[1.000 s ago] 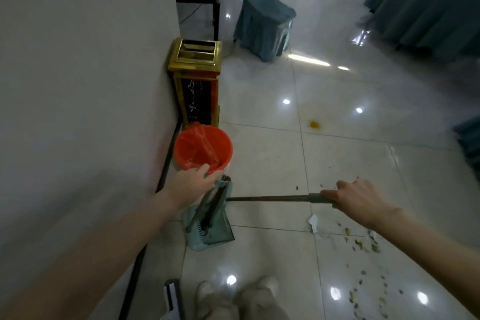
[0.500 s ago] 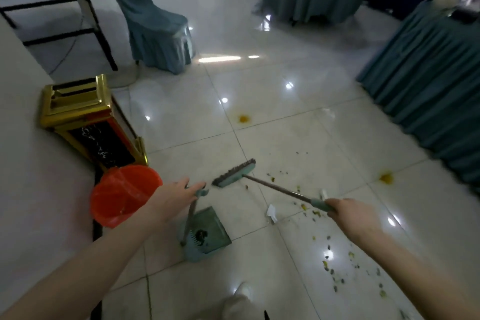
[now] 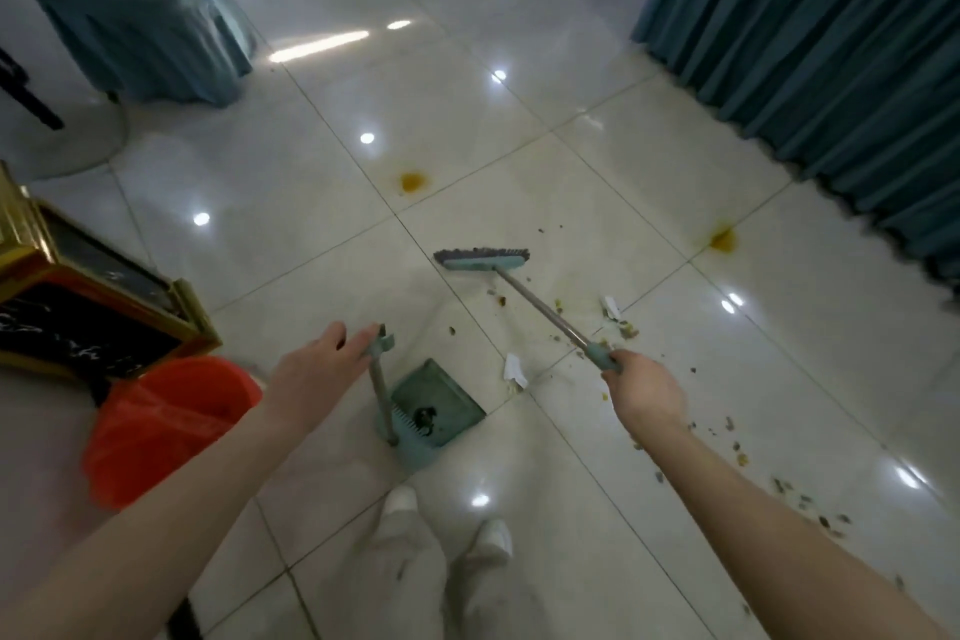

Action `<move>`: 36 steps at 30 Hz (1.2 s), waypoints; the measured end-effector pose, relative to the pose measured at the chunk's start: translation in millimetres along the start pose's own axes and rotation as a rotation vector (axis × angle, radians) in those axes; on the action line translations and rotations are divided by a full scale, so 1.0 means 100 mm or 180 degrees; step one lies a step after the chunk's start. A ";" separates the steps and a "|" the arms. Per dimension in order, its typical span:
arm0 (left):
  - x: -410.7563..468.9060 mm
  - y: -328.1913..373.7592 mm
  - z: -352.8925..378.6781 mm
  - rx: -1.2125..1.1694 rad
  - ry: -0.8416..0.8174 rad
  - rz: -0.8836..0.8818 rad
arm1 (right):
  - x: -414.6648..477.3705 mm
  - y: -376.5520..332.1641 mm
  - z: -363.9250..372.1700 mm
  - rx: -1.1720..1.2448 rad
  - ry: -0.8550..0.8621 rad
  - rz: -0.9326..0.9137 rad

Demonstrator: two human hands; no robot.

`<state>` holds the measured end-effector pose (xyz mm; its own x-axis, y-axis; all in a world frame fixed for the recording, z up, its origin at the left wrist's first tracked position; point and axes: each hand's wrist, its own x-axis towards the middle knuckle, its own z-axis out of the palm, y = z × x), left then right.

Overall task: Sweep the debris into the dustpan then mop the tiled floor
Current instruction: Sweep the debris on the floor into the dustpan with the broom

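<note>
A teal dustpan stands on the white tiled floor just ahead of my feet, with a dark clump inside. My left hand grips the top of its upright handle. My right hand is closed around the teal grip of a broom, whose head rests on the floor beyond the dustpan. Small brown and green debris and two white paper scraps lie between broom and dustpan, and more debris trails off to the lower right. Two orange stains mark the tiles farther out.
An orange bucket lined with a red bag sits at the left beside a gold-trimmed bin. A teal-covered chair stands at the upper left. Teal table skirts hang at the right. My shoes are near the bottom.
The view has swung right and down. The broom head has moved farther out and to the right. My left hand still holds the dustpan handle, and the dustpan stays in place.
</note>
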<state>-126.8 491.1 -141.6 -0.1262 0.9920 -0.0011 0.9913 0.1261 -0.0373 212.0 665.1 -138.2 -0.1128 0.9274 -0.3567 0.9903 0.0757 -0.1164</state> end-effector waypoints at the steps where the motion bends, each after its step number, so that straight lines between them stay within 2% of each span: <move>1: 0.08 -0.04 0.04 -0.0034 0.0028 0.0028 | 0.05 -0.08 0.11 0.0042 -0.0028 0.0080; 5: 0.25 -0.28 0.14 -0.0142 0.0136 0.0096 | 0.15 -0.36 0.57 0.0136 -0.0286 0.0340; 11: 0.20 -0.48 0.24 -0.0320 0.0106 0.0255 | 0.16 -0.64 1.11 0.0423 -0.1153 0.0559; 14: 0.16 -0.62 0.33 -0.0259 0.0198 0.0308 | 0.07 -0.79 1.22 0.0747 -0.1363 0.0642; 19: 0.12 -0.74 0.40 -0.0411 0.0299 0.0360 | -0.36 -0.81 1.33 0.0179 -0.1293 0.0411; 23: 0.15 -0.76 0.44 0.0014 0.0319 0.0510 | -0.77 -0.65 1.26 -0.0102 -0.1406 0.0435; 28: 0.27 -0.86 0.50 -0.0417 0.0244 0.0310 | -0.80 -0.55 0.95 0.0246 -0.1038 0.0486; 31: 0.38 -0.91 0.49 -0.0670 0.0028 0.0224 | -0.71 -0.59 0.79 0.0494 -0.0790 0.0505; 36: 0.62 -0.82 0.40 -0.0931 -0.0043 0.0060 | -0.26 -0.75 0.56 0.0923 -0.0467 0.0629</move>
<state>-217.4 542.0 -178.2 -0.1062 0.9943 -0.0123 0.9618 0.1058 0.2524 136.5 615.0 -172.2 0.0469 0.8499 -0.5249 0.9324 -0.2258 -0.2822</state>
